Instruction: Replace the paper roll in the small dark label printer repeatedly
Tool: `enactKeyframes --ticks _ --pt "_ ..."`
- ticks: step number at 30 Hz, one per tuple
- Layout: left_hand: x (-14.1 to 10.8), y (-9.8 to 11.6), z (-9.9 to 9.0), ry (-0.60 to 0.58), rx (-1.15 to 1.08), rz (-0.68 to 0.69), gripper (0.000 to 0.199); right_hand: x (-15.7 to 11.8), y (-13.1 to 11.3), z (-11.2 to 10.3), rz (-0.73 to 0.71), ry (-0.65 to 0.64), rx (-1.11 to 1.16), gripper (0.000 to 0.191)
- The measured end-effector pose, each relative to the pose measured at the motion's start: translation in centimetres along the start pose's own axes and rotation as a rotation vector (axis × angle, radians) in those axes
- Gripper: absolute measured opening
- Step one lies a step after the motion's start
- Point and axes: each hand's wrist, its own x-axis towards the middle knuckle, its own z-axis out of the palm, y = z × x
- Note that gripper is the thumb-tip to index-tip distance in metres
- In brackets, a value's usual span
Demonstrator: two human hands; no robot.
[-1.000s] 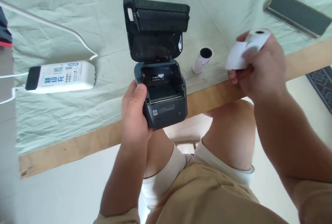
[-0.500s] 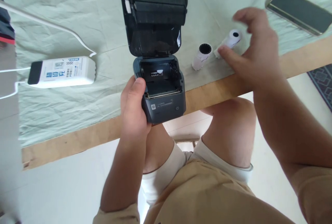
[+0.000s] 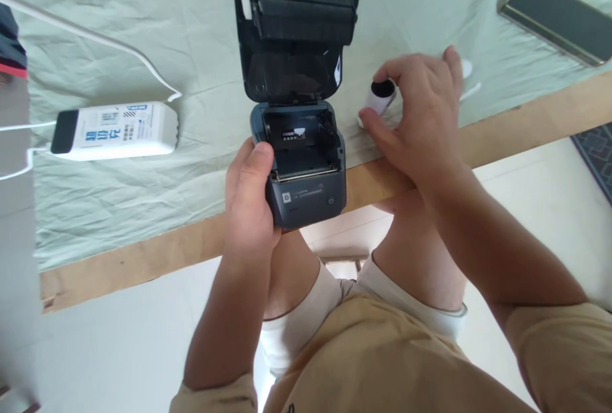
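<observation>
A dark grey label printer (image 3: 308,199) rests in my left hand (image 3: 251,199), whose thumb lies on its left rim. The printer's black lid (image 3: 294,43) stands raised, and the compartment inside shows a small label with print. Over the cloth, my right hand (image 3: 421,113) is around a white paper roll (image 3: 380,99) with a dark core, thumb at its lower end and forefinger by its top. Whether the fingers press on it is hard to tell. Behind that hand a second white roll (image 3: 466,69) is mostly hidden.
A white power adapter (image 3: 119,131) with cables lies on the left of the green cloth (image 3: 191,37). At the upper right is a dark phone (image 3: 559,21). The table's wooden edge (image 3: 143,259) runs above my legs.
My right hand has moved left from the second roll to the dark-cored roll, and its fingers have come closer around it. The printer has shifted slightly right with my left hand.
</observation>
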Motion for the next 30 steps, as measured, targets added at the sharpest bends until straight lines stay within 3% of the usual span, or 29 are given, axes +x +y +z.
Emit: enactKeyframes --ticks 6,10,14,17,19,21,24,27,30 --pt "-0.1 -0.1 0.3 -0.006 -0.023 0.022 0.038 -0.3 0.3 0.1 -0.135 -0.068 0.24 0.044" --pt "-0.1 0.0 0.7 0.06 -0.045 0.019 0.033 -0.2 1.4 1.0 -0.138 -0.079 0.349 0.032" --pt "-0.2 0.2 0.6 0.044 -0.06 -0.023 0.031 -0.2 2.3 1.2 -0.132 0.007 0.457 0.037" --pt "-0.3 0.1 0.2 0.021 -0.066 -0.032 0.03 -0.4 0.8 0.0 -0.156 0.189 0.542 0.04" --pt "-0.3 -0.1 0.1 0.012 -0.057 -0.025 0.031 -0.6 -1.4 -1.3 -0.249 0.224 0.577 0.032" --pt "-0.2 -0.2 -0.1 -0.008 -0.027 0.006 0.033 -0.5 -3.6 -2.2 -0.295 0.124 0.523 0.019" --pt "-0.2 -0.3 -0.2 -0.024 0.028 0.037 0.038 0.2 -5.5 -2.3 -0.362 0.011 0.345 0.015" --pt "-0.3 0.0 -0.3 -0.022 0.04 0.018 0.038 0.9 -5.6 -1.5 -0.384 -0.048 0.231 0.016" --pt "-0.5 0.5 -0.2 -0.025 0.058 -0.037 0.033 0.9 -5.2 -1.1 -0.422 -0.005 0.223 0.02"
